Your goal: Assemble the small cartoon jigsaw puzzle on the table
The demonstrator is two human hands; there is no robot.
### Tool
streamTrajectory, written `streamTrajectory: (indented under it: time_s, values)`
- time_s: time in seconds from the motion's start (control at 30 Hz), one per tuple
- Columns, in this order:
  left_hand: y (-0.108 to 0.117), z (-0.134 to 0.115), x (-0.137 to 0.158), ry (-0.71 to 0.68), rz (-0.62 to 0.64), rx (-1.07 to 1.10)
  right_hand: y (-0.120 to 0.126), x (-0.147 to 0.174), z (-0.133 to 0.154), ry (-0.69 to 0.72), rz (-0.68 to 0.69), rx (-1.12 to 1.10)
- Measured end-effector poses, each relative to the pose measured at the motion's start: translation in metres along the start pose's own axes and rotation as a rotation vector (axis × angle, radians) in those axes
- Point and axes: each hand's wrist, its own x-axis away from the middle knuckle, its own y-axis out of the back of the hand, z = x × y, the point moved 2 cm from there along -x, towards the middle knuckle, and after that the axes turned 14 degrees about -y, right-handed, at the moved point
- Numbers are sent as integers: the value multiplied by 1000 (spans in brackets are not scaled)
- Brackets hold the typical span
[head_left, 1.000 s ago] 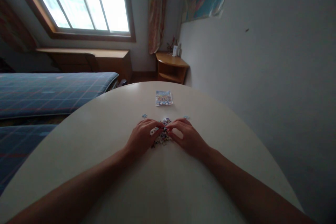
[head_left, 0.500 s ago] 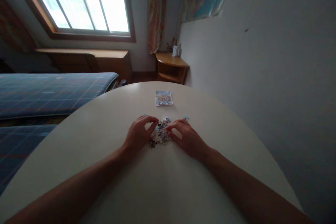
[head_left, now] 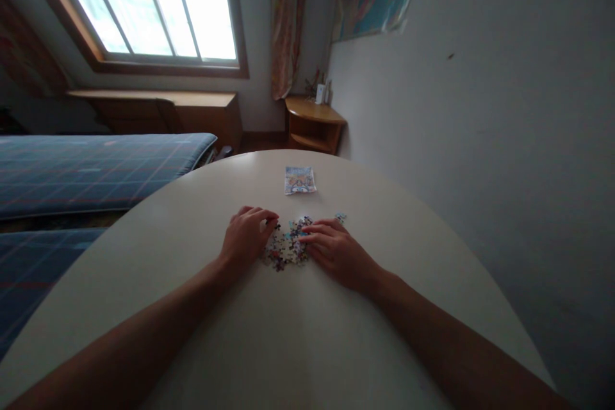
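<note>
A loose pile of small jigsaw puzzle pieces (head_left: 287, 248) lies on the white round table (head_left: 298, 327). At the pile's left edge, my left hand (head_left: 246, 234) has thumb and forefinger pinched together, with a dark puzzle piece (head_left: 277, 227) at the fingertips. My right hand (head_left: 336, 251) reaches over the pile's right side, its fingers stretched out and touching the pieces. Under those fingers part of the pile is hidden. Just beyond the right knuckles sit a few light blue pieces (head_left: 341, 217), apart from the pile.
A small printed picture sheet (head_left: 300, 180) lies farther back on the table. Plaid mattresses (head_left: 96, 170) stand beyond the table's left edge. A corner shelf (head_left: 314, 110) is behind it, and a bare wall (head_left: 480, 141) rises on the right.
My left hand has moved left, away from the pile's middle, with its fingers still pinched. The right hand's fingers have gone from a pinch to stretched out over the pieces.
</note>
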Motion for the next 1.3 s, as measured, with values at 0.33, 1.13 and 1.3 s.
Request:
streamTrajectory:
  time_s: [0.33, 1.13, 1.3]
  values:
    - [1, -3, -1, -16, 41, -69, -1, 0, 0, 16, 2, -30]
    - [6, -38, 3, -395, 188, 109, 0, -2, 0, -78, 9, 29]
    - [4, -37, 4, -409, 177, 115, 0, -2, 0, -89, 4, 18]
